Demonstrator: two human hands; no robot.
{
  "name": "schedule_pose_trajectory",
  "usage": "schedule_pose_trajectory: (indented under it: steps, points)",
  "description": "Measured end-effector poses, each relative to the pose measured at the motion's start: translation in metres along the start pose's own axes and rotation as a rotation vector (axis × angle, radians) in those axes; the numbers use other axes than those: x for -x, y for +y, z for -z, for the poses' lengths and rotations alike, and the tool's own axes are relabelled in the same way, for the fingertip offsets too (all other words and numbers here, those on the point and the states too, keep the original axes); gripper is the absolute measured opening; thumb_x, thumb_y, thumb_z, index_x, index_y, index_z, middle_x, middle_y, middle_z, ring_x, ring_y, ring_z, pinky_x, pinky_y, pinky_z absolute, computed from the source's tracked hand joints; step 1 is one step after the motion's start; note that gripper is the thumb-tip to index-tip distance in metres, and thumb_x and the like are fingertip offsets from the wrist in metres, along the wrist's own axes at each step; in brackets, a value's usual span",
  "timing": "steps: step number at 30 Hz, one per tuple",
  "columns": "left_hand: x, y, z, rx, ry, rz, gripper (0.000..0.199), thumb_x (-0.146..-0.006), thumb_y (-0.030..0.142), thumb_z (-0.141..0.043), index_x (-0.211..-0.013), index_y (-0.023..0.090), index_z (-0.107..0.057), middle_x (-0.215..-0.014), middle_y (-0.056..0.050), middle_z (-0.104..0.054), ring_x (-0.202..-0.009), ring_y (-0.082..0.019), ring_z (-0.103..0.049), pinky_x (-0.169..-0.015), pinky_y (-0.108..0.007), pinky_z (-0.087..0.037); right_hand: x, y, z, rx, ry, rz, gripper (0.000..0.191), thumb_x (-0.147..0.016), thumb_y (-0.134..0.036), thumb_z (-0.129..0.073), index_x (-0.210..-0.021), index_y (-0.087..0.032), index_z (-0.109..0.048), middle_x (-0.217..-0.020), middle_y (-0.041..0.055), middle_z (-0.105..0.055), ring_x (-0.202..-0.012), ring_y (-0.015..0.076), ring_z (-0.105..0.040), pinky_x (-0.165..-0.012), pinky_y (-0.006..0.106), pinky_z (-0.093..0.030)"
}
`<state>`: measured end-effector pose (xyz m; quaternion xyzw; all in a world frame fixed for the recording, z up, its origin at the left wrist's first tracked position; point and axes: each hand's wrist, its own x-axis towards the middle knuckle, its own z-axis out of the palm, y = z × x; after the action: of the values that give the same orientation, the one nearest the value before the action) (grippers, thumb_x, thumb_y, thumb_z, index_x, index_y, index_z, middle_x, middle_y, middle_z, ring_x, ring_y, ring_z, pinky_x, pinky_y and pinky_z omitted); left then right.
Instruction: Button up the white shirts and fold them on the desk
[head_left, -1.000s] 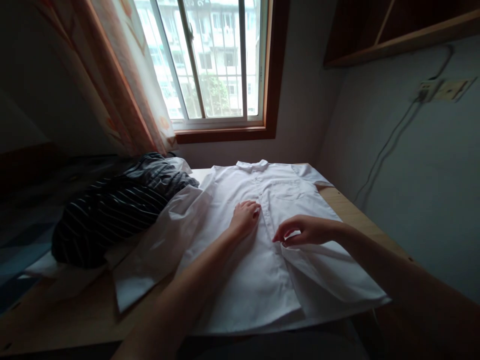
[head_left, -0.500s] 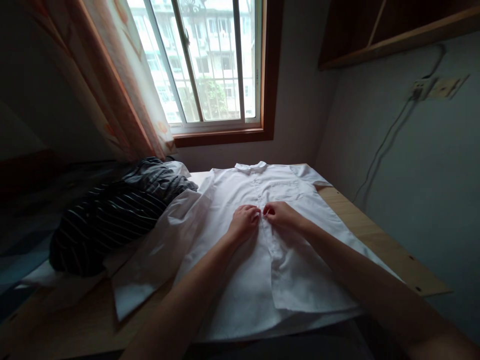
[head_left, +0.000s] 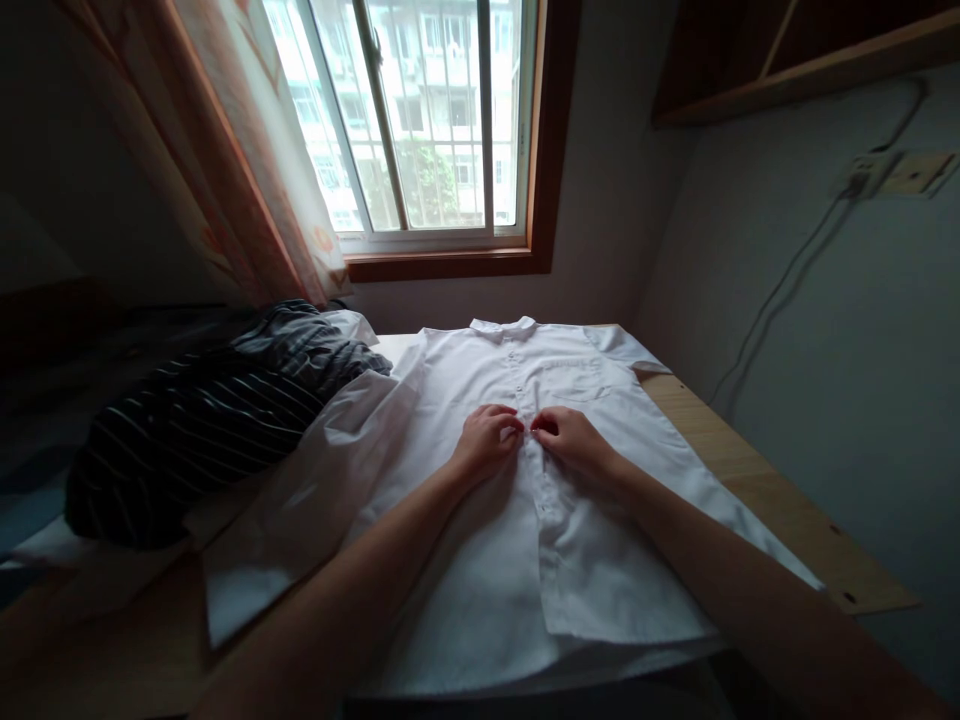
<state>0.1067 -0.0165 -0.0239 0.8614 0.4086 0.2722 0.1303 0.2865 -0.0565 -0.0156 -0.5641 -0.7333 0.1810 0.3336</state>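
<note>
A white shirt (head_left: 465,540) lies spread front side up, its collar toward the window and its hem toward me. My left hand (head_left: 489,438) is at the button placket, fingers curled and closed on the shirt's front edge. Facing it from the other side, my right hand (head_left: 568,438) pinches the placket between thumb and fingers. The fingertips of both hands nearly meet around the middle of the front. Whatever button is between them is too small to make out. Below the hands, the lower right front flap lies over the left one.
The shirt rests on a wooden board (head_left: 750,480). Dark striped clothing (head_left: 202,430) is heaped at the left, beside a patterned curtain (head_left: 262,200). A barred window (head_left: 427,130) is ahead. On the right wall are a shelf (head_left: 810,80) and a socket with a cord (head_left: 787,260).
The camera view has shifted slightly. Both hands stay at the same place on the placket, with the left fingers a little more arched than before.
</note>
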Motion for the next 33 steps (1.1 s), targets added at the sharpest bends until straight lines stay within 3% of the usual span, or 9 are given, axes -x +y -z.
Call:
schedule_pose_trajectory:
  steps: [5,12,15,19,24,33]
  points:
    - [0.0,0.001,0.001,0.051,-0.002,-0.059,0.018,-0.08,0.018,-0.066,-0.094,0.026,-0.075,-0.117,-0.002,-0.069,-0.115,-0.023,-0.059,-0.105,-0.041,-0.044,-0.001,0.008,0.005,-0.1,-0.057,-0.046,0.014,-0.079,-0.024,-0.06,-0.076,-0.015,-0.07,-0.074,0.0044,-0.069,-0.069,0.0157,-0.06,-0.064,0.024,-0.042]
    - [0.003,0.003,0.0,0.052,0.007,-0.117,0.023,-0.081,0.024,-0.07,-0.104,0.023,-0.072,-0.118,-0.007,-0.068,-0.115,-0.026,-0.058,-0.103,-0.045,-0.045,-0.001,0.009,0.011,-0.156,-0.108,-0.086,0.04,-0.086,-0.048,-0.053,-0.062,-0.017,-0.06,-0.058,-0.0002,-0.057,-0.056,0.012,-0.049,-0.054,0.024,-0.033]
    - [0.003,0.002,0.0,0.044,-0.001,-0.114,0.027,-0.08,0.025,-0.072,-0.107,0.022,-0.071,-0.119,-0.008,-0.068,-0.116,-0.027,-0.058,-0.103,-0.044,-0.045,-0.001,0.005,0.011,-0.106,-0.09,-0.106,0.045,-0.082,-0.059,-0.057,-0.065,-0.017,-0.06,-0.06,0.0,-0.058,-0.058,0.0128,-0.05,-0.056,0.025,-0.034]
    - [0.002,0.002,0.0,0.048,-0.043,-0.11,0.029,-0.079,0.022,-0.072,-0.107,0.024,-0.07,-0.12,-0.006,-0.067,-0.115,-0.026,-0.058,-0.104,-0.042,-0.044,0.0,0.003,0.008,-0.049,-0.048,-0.164,0.031,-0.074,-0.046,-0.069,-0.075,-0.017,-0.061,-0.07,0.002,-0.063,-0.063,0.0142,-0.053,-0.058,0.024,-0.037]
    - [0.002,0.001,-0.001,0.029,-0.065,-0.115,0.025,-0.082,0.027,-0.07,-0.107,0.025,-0.071,-0.117,-0.005,-0.068,-0.112,-0.024,-0.059,-0.103,-0.04,-0.044,0.0,0.008,0.007,-0.07,-0.073,-0.164,0.011,-0.074,-0.027,-0.062,-0.072,-0.016,-0.061,-0.071,0.003,-0.064,-0.065,0.0144,-0.055,-0.059,0.024,-0.038]
    - [0.003,0.007,-0.004,-0.068,-0.054,-0.152,0.016,-0.086,0.023,-0.062,-0.1,0.024,-0.072,-0.11,-0.004,-0.07,-0.104,-0.022,-0.061,-0.097,-0.037,-0.047,0.002,0.01,0.013,-0.234,-0.121,-0.162,0.021,-0.076,-0.033,-0.061,-0.075,-0.014,-0.069,-0.072,0.0036,-0.067,-0.068,0.0155,-0.058,-0.058,0.023,-0.04]
